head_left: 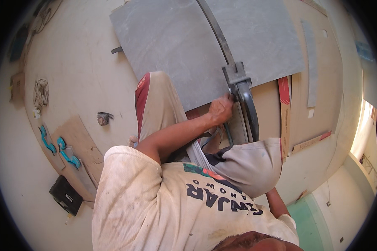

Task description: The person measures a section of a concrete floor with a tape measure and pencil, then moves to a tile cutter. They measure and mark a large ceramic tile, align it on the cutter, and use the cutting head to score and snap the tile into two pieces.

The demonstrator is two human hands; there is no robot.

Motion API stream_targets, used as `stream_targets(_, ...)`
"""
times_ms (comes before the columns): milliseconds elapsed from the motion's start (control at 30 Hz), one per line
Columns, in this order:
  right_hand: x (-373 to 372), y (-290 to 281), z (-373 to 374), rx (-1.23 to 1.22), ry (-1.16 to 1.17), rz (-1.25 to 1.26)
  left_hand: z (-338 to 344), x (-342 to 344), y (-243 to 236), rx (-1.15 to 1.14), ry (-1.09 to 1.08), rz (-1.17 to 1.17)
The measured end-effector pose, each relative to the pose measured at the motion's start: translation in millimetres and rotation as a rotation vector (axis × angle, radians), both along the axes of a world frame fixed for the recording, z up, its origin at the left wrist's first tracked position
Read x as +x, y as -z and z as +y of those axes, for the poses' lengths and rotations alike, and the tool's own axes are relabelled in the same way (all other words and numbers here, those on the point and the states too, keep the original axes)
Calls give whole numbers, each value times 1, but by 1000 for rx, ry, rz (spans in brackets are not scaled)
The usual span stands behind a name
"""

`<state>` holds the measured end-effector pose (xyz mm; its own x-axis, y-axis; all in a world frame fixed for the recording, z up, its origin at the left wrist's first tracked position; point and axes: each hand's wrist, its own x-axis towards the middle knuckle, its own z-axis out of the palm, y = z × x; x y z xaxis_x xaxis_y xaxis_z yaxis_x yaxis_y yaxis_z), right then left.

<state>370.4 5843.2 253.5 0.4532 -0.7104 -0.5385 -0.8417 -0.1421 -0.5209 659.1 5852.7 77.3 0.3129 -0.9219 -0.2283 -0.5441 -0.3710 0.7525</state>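
Observation:
A large grey tile lies on a tile cutter, whose dark rail runs across it from the far edge. At the tile's near edge is the cutter's carriage, with a black lever handle slanting back toward my right knee. My left hand reaches across my left knee, its fingers closed at the left side of the carriage, just beside the lever. The exact part under the fingertips is hidden. My right forearm passes behind my right knee, and that hand is out of sight.
Left on the floor are teal suction lifters, a black tool case, a small grinder-like tool and a crumpled rag. Cardboard and a narrow tile strip lie right. Greenish glass is lower right.

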Motion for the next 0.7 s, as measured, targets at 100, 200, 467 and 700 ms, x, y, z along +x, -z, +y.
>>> stream_targets(100,44,13,-28,33,-31,-32,-35,44,18,-2,-220,-175)
stream_targets(200,128,51,-80,49,-146,-101,-85,144,62,-116,-318,-474)
stream_targets(467,386,31,-194,55,-233,-176,-192,387,48,-214,-472,-503)
stream_targets(700,452,53,-217,134,-159,-163,-218,446,46,-158,-556,-537)
